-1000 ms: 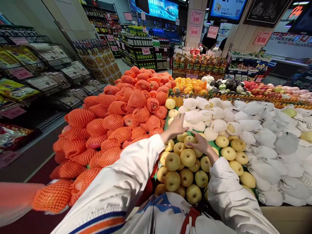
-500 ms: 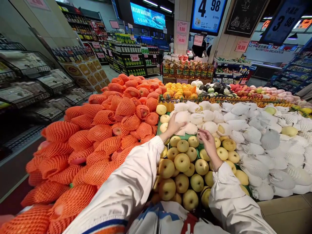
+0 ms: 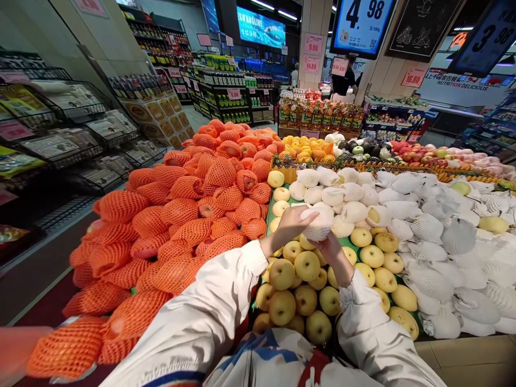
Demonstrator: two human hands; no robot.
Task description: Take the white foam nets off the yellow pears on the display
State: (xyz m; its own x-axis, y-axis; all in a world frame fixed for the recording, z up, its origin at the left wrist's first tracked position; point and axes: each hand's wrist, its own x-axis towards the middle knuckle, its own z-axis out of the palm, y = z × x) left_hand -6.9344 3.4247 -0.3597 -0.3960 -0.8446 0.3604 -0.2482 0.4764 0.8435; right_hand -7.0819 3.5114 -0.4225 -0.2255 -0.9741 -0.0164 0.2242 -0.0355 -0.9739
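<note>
A round fruit in a white foam net [image 3: 319,222], apparently a pear, is held between my two hands above the heap. My left hand [image 3: 291,222] grips its left side, the thumb lying across the net. From below and the right, my right hand [image 3: 329,248] closes on it, its fingers partly hidden by the fruit. Under my wrists lie bare yellow pears [image 3: 307,265] stacked on a green mat [image 3: 350,243]. Beyond and to the right are more pears in white foam nets [image 3: 353,191].
Fruit in orange foam nets [image 3: 220,172] is heaped high on the left. Oranges [image 3: 303,145] and apples [image 3: 419,156] fill the far row behind a low yellow fence [image 3: 291,173]. Wire racks [image 3: 60,145] stand far left. A person in black [image 3: 342,81] is in the background.
My hands have come together and nearer to me, lifting the white-netted fruit off the pile. My right hand, apart from it before, now grips it too. The view has shifted slightly left.
</note>
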